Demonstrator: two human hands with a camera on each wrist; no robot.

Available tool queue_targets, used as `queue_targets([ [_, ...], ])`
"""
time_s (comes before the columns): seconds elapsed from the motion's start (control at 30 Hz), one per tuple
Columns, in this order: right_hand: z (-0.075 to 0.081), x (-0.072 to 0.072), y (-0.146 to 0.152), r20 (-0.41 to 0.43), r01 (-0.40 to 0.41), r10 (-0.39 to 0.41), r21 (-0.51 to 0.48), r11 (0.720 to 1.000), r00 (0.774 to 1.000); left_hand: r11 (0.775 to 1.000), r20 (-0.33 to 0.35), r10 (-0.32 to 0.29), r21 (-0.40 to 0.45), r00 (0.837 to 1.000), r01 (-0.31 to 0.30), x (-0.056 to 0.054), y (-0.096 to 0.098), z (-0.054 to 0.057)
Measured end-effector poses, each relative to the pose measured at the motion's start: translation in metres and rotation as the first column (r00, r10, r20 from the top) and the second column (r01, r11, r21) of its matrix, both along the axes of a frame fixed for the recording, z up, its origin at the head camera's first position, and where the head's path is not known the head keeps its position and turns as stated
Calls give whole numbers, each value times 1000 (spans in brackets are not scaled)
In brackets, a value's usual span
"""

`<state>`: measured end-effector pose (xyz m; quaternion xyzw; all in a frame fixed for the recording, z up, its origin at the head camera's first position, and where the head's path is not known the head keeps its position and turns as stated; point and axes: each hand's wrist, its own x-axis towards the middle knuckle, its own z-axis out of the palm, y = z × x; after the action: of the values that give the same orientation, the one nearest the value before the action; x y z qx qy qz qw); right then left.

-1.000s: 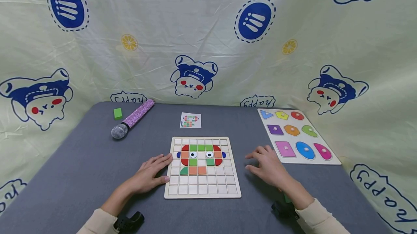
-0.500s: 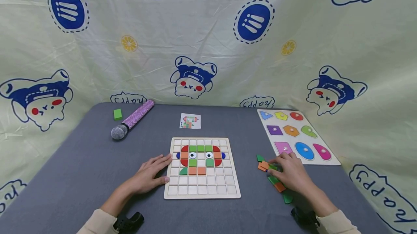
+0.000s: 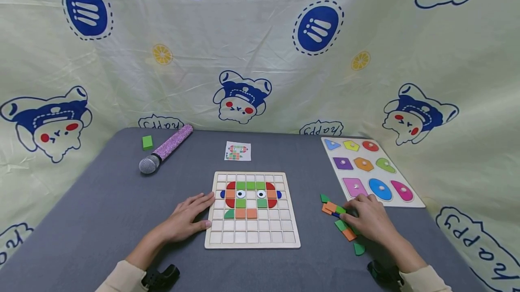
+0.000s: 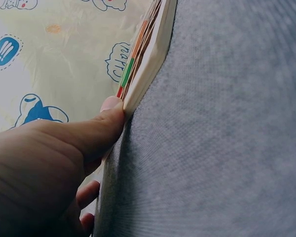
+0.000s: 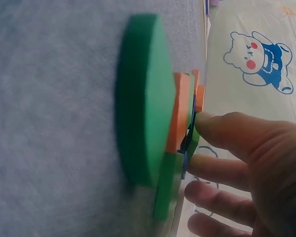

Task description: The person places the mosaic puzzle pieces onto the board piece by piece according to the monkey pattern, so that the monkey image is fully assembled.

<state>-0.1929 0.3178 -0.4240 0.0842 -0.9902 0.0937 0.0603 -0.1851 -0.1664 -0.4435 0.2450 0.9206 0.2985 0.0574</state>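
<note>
Pinching side: right hand [image 3: 367, 217], well to the right of the board [image 3: 253, 237]; grip narrowed to a tile's width, thumb and forefinger tips on a light green tile [image 3: 340, 210]. Other fingers loose. Firmness of hold: cannot tell.
Board side: left hand [image 3: 188, 217], touching the board's left edge; fingers relaxed and extended, grip closed round nothing.
Loose tiles [image 3: 349, 234]: on the counter [image 3: 243, 269], right of the board, some overlapping.
Tile handling (judged): very light, stiff, smooth-faced, probably painted wood; hard to break, apt to skid or drag a neighbour along.
Tile hold (judged): two opposite side edges, tips only, leaving the underside free.
Light green tile axis: partly hidden by fingers; no long axis readable.
Tile row axis: slanting; far end nearer the board, near end farther right of it.
Round-edged green tile [image 3: 359, 249]: nearest end of that row, apart from the others.
Board bearing: sides roughly square to the person; foreshortened, so longer side uncertain.
</note>
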Motion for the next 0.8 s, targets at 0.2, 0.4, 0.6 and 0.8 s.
queue_targets([
  [0.2,-2,0,1,-6,0,0,-3,1000,1000,1000,-10,-2,-2,1000,2,0,0,0],
  [0.4,-2,1,2,-19,-7,7,-1,1000,1000,1000,-5,0,-2,1000,0,0,1,0],
  [0.6,-2,1,2,-25,1,-1,-7,1000,1000,1000,-2,3,-4,1000,-3,0,1,0],
  [0.8,4,3,-6,-59,-19,19,-3,1000,998,1000,-2,3,-4,1000,-3,0,1,0],
])
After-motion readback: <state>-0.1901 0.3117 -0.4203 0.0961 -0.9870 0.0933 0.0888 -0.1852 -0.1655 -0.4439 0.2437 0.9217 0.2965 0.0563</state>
